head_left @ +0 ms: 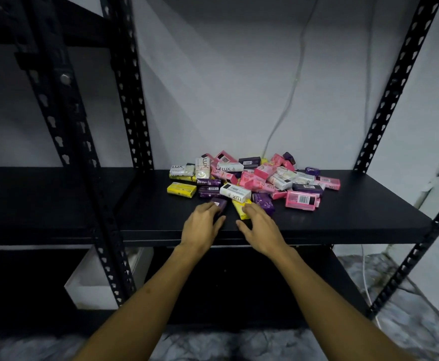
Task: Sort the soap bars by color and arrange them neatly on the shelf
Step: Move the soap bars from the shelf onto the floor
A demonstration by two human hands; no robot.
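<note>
A mixed heap of boxed soap bars (pixel 255 178) in pink, purple, white and yellow lies on the black shelf (pixel 343 217). At the heap's front edge my left hand (pixel 202 227) curls its fingers round a purple bar (pixel 219 203). Just to its right my right hand (pixel 260 227) rests its fingers on a yellow bar (pixel 240 209); whether it grips that bar is unclear. A lone yellow bar (pixel 181 189) sits at the heap's left, and a pink bar (pixel 303 200) lies at its front right.
Black perforated uprights stand at left (pixel 83 157) and right (pixel 395 82) of the shelf. A white box (pixel 96 280) sits on the lower level at left. Cables (pixel 288 100) hang down the white back wall. Bare shelf surface lies left and right of the heap.
</note>
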